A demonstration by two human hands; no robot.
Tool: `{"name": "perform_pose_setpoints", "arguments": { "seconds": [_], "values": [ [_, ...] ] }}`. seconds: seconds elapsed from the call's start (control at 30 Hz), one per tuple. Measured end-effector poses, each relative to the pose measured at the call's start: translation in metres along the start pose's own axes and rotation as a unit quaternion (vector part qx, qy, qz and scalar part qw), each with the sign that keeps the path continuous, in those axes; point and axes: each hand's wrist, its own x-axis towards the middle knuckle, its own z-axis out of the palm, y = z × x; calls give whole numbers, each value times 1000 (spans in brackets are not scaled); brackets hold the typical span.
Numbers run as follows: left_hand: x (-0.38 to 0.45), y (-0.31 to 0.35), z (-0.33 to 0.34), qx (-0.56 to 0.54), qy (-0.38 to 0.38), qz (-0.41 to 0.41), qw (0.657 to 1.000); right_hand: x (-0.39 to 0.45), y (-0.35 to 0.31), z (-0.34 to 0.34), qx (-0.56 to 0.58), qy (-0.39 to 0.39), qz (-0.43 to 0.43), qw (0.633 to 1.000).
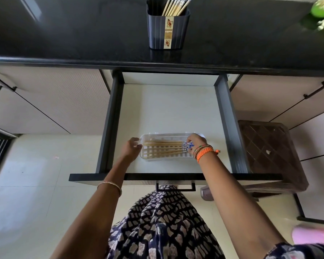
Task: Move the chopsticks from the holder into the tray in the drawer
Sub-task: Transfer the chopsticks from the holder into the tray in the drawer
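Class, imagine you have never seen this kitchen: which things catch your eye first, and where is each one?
First, the open drawer in the middle, where a white tray holds chopsticks lying side by side. The left hand touches the tray's left end and the right hand grips the chopsticks' patterned ends. Above, on the black countertop, a dark holder has more chopsticks standing in it.

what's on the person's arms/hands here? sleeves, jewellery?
Both forearms are bare, with no gloves. The left hand has one thin pale beaded bangle further up the forearm. The right hand has a stack at the wrist: thin multicoloured beaded bangles and a braided orange thread band with a loose knotted end. A dark patterned sleeve edge shows at the right upper arm.
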Motion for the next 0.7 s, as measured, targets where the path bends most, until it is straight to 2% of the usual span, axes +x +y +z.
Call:
{"name": "perform_pose_setpoints", "arguments": {
  "seconds": [0.1,0.17,0.27,0.37,0.43,0.53,0.7],
  "values": [
    [-1,11,-4,20,35,30,999,-7,-14,2,17,-25,29,999],
    [1,30,-9,10,53,62,997,-10,-31,5,27,-46,14,998],
    [6,79,-21,-17,83,126,988,-19,-72,9,57,-82,-48,994],
    [16,140,-36,-25,112,224,968,-25,-129,14,73,-93,-153,981],
    [25,182,-47,-28,125,282,951,-25,-168,21,39,-74,-242,967],
    [46,233,-60,-7,133,329,935,-17,-223,33,-30,-4,-356,934],
    [94,286,-74,122,171,372,904,19,-319,48,-96,85,-452,883]
  ]
}}
